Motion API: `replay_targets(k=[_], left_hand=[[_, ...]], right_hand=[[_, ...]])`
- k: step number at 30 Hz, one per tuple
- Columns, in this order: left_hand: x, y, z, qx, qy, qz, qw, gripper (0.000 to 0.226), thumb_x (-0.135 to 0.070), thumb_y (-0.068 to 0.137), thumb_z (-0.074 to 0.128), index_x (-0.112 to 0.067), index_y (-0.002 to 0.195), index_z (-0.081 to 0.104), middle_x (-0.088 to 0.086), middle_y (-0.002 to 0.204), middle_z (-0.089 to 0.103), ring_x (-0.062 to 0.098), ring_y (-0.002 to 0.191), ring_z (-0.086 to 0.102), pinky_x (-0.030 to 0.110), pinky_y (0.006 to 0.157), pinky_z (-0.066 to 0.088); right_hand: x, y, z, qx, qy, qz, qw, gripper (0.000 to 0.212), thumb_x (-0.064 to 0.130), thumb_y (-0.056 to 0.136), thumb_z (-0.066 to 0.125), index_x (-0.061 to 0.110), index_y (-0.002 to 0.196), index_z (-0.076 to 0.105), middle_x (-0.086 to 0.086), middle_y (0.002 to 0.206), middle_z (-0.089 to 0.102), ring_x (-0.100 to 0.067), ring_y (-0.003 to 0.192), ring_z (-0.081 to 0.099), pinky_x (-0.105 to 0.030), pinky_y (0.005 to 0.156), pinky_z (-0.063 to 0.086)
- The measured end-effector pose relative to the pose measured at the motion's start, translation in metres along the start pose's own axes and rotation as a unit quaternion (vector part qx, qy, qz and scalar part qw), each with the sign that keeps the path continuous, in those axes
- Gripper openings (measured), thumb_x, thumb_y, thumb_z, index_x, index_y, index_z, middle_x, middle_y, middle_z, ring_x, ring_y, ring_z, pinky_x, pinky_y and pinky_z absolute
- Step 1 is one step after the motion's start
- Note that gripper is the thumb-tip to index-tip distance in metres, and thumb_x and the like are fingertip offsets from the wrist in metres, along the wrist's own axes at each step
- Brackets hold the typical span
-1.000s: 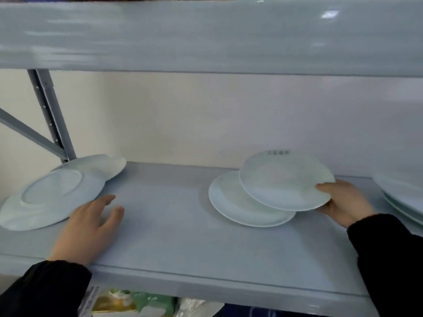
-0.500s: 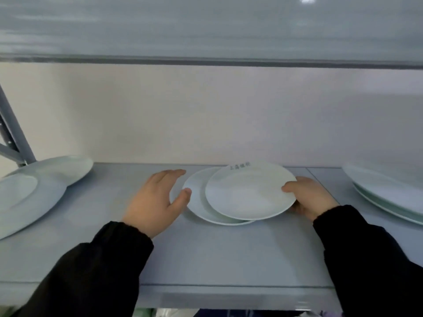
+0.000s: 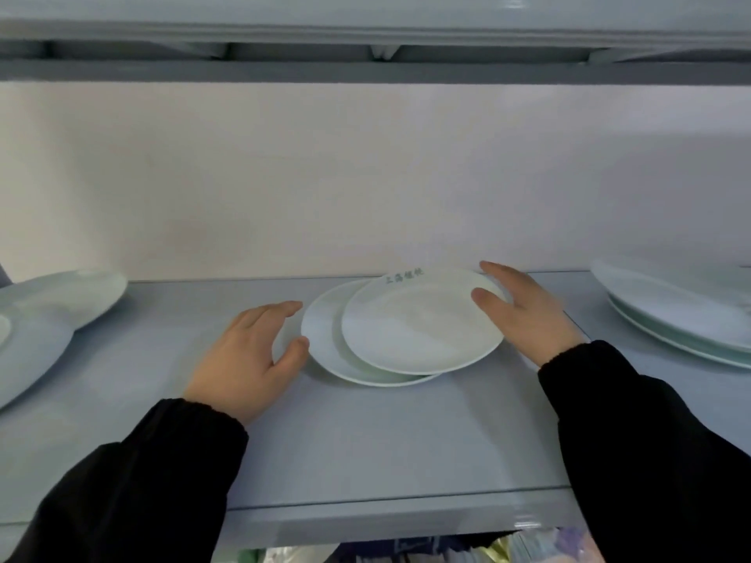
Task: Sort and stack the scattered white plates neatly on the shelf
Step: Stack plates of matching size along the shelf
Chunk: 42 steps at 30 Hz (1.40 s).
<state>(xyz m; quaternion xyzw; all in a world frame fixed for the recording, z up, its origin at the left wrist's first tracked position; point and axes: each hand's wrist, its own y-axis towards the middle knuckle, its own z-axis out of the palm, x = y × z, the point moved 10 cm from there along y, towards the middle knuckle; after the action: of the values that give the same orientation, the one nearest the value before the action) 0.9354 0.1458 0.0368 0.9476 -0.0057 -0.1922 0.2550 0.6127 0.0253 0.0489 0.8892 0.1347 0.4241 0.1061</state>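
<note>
Two white plates lie overlapped at the middle of the grey shelf [image 3: 365,449]. The upper plate [image 3: 418,323], with green lettering on its far rim, sits shifted to the right on the lower plate [image 3: 321,339]. My right hand [image 3: 524,314] holds the upper plate's right rim, thumb on top and fingers curved behind. At the lower plate's left rim, my left hand [image 3: 248,351] touches the edge with spread fingers and thumb. More white plates lie at the far left [image 3: 61,298] and stacked at the far right [image 3: 674,314].
The shelf above [image 3: 365,46] hangs low over the working space. A pale wall [image 3: 365,176] closes the back. Packaged goods [image 3: 508,548] show below the shelf's front edge.
My right hand slid from the near right rim of the upper plate to its far right rim. My left hand stayed at the lower plate's left edge. The view shifted closer.
</note>
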Motion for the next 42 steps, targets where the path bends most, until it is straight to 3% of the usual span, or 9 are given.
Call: replay_targets(k=[6,9,14,21,27,31,34,39,42], left_hand=[[0.006,-0.003,-0.004,-0.008,-0.011,-0.025,1.000,0.070,-0.061,0.078,0.031,-0.028,0.138,0.047,-0.016,0.136,0.049,0.004,0.131,0.036,0.017,0.103,0.023],[0.012,-0.003,-0.004,-0.009,-0.012,-0.043,0.999,0.068,-0.060,0.078,0.032,-0.029,0.137,0.049,-0.019,0.133,0.048,0.004,0.130,0.038,0.017,0.103,0.024],[0.015,-0.004,-0.009,-0.022,-0.009,-0.066,0.998,0.067,-0.058,0.078,0.034,-0.029,0.135,0.051,-0.023,0.127,0.045,0.004,0.128,0.040,0.013,0.102,0.023],[0.020,-0.007,-0.022,-0.056,0.012,-0.108,0.992,0.068,-0.057,0.076,0.034,-0.026,0.134,0.053,-0.015,0.131,0.053,0.006,0.125,0.043,0.010,0.097,0.023],[0.018,-0.013,-0.024,-0.057,-0.007,-0.105,0.993,0.067,-0.057,0.077,0.033,-0.027,0.133,0.053,-0.017,0.127,0.055,0.005,0.122,0.045,0.012,0.096,0.026],[0.009,-0.014,-0.027,-0.056,-0.036,-0.071,0.995,0.065,-0.058,0.077,0.034,-0.029,0.132,0.053,-0.025,0.122,0.048,0.002,0.121,0.044,0.017,0.097,0.032],[0.008,-0.020,-0.035,-0.065,-0.059,-0.036,0.995,0.060,-0.054,0.080,0.039,-0.025,0.130,0.056,-0.020,0.121,0.053,0.002,0.119,0.047,0.012,0.098,0.030],[0.045,-0.036,-0.065,-0.077,-0.066,-0.030,0.994,0.056,-0.049,0.082,0.042,-0.024,0.131,0.055,-0.017,0.121,0.056,-0.001,0.117,0.045,0.002,0.097,0.023],[0.083,-0.058,-0.090,-0.076,-0.053,-0.039,0.995,0.054,-0.048,0.084,0.042,-0.026,0.131,0.054,-0.016,0.124,0.056,0.000,0.119,0.044,0.005,0.098,0.025]], right_hand=[[0.026,-0.013,0.013,0.026,-0.114,-0.104,0.988,0.061,0.055,0.087,0.053,0.041,0.145,0.039,0.011,0.158,0.026,-0.004,0.148,0.010,-0.021,0.112,0.015],[0.047,-0.022,0.023,0.026,-0.146,-0.176,0.973,0.069,0.066,0.079,0.042,0.040,0.143,0.042,0.007,0.157,0.030,-0.012,0.149,0.012,-0.031,0.117,0.018],[0.065,-0.033,0.029,0.024,-0.153,-0.244,0.957,0.068,0.063,0.080,0.046,0.036,0.143,0.045,0.002,0.156,0.033,-0.018,0.149,0.015,-0.046,0.117,0.025],[0.087,-0.054,0.038,0.030,-0.127,-0.331,0.934,0.057,0.056,0.084,0.048,0.035,0.136,0.052,0.009,0.150,0.041,-0.011,0.145,0.026,-0.026,0.113,0.023],[0.090,-0.058,0.055,0.029,-0.106,-0.319,0.941,0.051,0.050,0.082,0.052,0.032,0.129,0.060,0.005,0.140,0.053,-0.011,0.137,0.039,-0.022,0.110,0.027],[0.113,-0.067,0.083,0.032,-0.143,-0.327,0.934,0.051,0.049,0.083,0.054,0.030,0.130,0.060,0.003,0.140,0.054,-0.017,0.136,0.042,-0.037,0.108,0.040],[0.145,-0.085,0.116,0.028,-0.161,-0.347,0.923,0.049,0.045,0.080,0.057,0.028,0.126,0.062,0.000,0.136,0.057,-0.021,0.133,0.047,-0.038,0.105,0.044],[0.194,-0.099,0.181,0.052,-0.168,-0.365,0.914,0.048,0.046,0.080,0.055,0.030,0.125,0.060,0.001,0.136,0.058,-0.020,0.131,0.050,-0.035,0.106,0.041],[0.215,-0.102,0.216,0.077,-0.156,-0.354,0.919,0.047,0.045,0.082,0.055,0.033,0.127,0.057,0.003,0.139,0.055,-0.018,0.133,0.047,-0.036,0.105,0.043]])
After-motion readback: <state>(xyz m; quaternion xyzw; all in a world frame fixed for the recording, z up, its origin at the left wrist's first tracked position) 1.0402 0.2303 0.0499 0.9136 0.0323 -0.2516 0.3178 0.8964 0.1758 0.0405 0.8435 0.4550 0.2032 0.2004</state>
